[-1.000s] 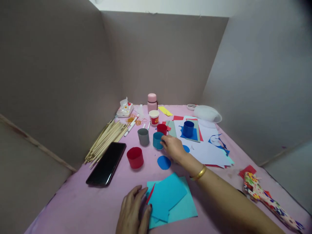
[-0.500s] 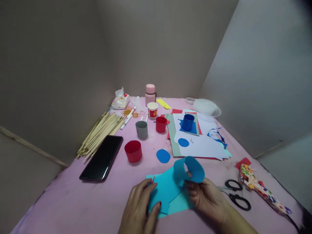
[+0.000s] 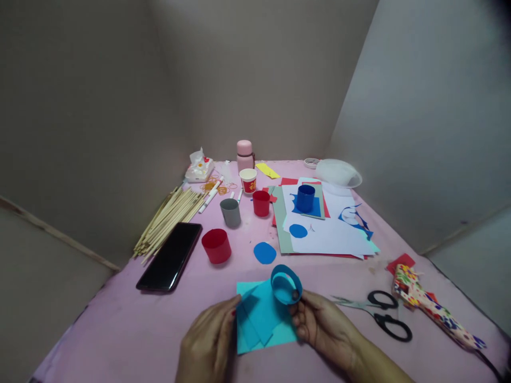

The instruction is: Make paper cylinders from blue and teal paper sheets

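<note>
My right hand (image 3: 325, 330) pinches a teal paper ring (image 3: 285, 283) and holds it on its side over a stack of teal paper sheets (image 3: 261, 319) near the front of the pink table (image 3: 120, 330). My left hand (image 3: 209, 346) grips the left edge of those sheets with curled fingers. A blue paper disc (image 3: 264, 252) lies just beyond the sheets.
Red (image 3: 216, 246), grey (image 3: 230, 211), small red (image 3: 261, 202) and dark blue (image 3: 305, 198) paper cups stand farther back. A black phone (image 3: 170, 263) and wooden sticks (image 3: 170, 215) lie at left. Scissors (image 3: 377, 311) and a floral pouch (image 3: 431, 314) lie at right. Cardboard walls enclose the table.
My right hand took the teal ring from among the cups, brought it to the front and lowered it onto the teal sheets. My left hand closed on the sheets' edge.
</note>
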A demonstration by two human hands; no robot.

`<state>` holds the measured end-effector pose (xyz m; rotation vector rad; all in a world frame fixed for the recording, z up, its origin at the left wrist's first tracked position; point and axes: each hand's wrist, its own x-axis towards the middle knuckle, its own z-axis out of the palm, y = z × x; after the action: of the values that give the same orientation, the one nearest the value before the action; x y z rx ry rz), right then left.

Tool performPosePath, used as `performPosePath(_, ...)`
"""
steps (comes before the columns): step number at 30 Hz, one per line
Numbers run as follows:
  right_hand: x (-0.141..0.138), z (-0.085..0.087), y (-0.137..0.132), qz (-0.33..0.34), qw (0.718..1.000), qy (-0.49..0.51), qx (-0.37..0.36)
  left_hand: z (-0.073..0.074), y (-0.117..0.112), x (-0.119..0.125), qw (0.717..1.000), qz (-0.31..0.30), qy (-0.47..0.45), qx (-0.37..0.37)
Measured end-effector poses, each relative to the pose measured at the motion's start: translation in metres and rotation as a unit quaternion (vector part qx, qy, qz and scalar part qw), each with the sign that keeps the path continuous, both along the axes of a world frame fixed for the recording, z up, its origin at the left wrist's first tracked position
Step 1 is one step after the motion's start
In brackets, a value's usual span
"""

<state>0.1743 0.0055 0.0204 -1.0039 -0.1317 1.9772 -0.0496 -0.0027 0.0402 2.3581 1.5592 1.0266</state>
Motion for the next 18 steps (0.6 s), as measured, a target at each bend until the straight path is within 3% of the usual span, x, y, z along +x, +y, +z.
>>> performPosePath(3,0.002,0.004,0.000,0.001,1.000,0.008,-0.011,0.010,-0.005,-0.013,0.987,0.133,-0.083,0.034)
performPosePath(5,0.002,0.006,0.000,0.000,1.000,0.010,-0.015,0.014,-0.009,-0.022,0.977,0.169,-0.101,0.076)
performPosePath(6,0.002,0.007,0.000,-0.001,1.000,0.010,-0.017,0.013,-0.011,-0.026,0.977,0.163,-0.095,0.095)
performPosePath(8,0.003,0.008,-0.002,0.000,1.000,0.010,-0.026,0.009,-0.015,-0.035,0.985,0.089,-0.045,0.143)
performPosePath(10,0.004,0.009,-0.005,0.007,0.999,0.009,-0.036,0.001,-0.019,-0.044,0.984,0.000,0.043,0.176)
performPosePath(12,0.004,0.011,-0.008,0.017,0.999,0.009,-0.036,-0.008,-0.023,-0.052,0.975,-0.058,0.143,0.163)
performPosePath(15,-0.003,0.017,-0.011,0.040,0.999,0.020,-0.020,-0.012,-0.032,-0.061,0.969,-0.076,0.206,0.111)
performPosePath(18,-0.027,0.025,-0.010,0.076,0.997,-0.005,-0.007,-0.002,-0.040,-0.065,0.995,-0.020,0.078,0.056)
